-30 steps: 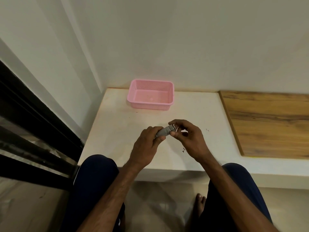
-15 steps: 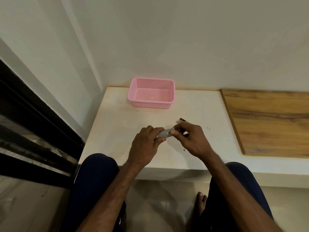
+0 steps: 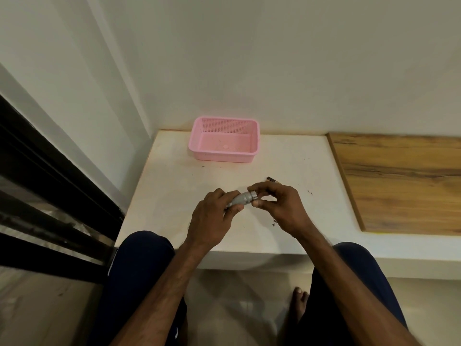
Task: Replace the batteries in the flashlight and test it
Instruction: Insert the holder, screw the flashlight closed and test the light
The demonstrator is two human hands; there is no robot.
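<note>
A person is sitting at a low white ledge (image 3: pixel 174 191) and looking down at both hands, which are meeting a little below the middle of the frame.

The left hand (image 3: pixel 214 217) is wrapping its curled fingers around the narrow body of a small silver-grey flashlight (image 3: pixel 241 199), hiding most of its length. The flashlight is lying nearly level, its wider end pointing toward the right of the frame and tilting slightly upward. It is being held above the ledge rather than resting on it.

The right hand (image 3: pixel 283 208) is pinching that wider end between thumb and fingertips, with the remaining fingers curling loosely behind. Both hands are therefore clamping on the flashlight, one at each end.

Just beyond the right hand's knuckles, a small dark object (image 3: pixel 272 180) is lying on the ledge; it is too small to identify.

Toward the upper middle of the frame, a pink perforated basket (image 3: pixel 224 158) is sitting on the ledge against the pale wall, well apart from the hands. A wooden board (image 3: pixel 404 186) is covering the ledge at the right edge of the frame. A black window frame (image 3: pixel 50 176) is running diagonally down the left side.

At the bottom of the frame, the person's knees in dark trousers (image 3: pixel 139 275) are flanking the forearms, and a bare foot (image 3: pixel 299 304) is resting on the tiled floor.
</note>
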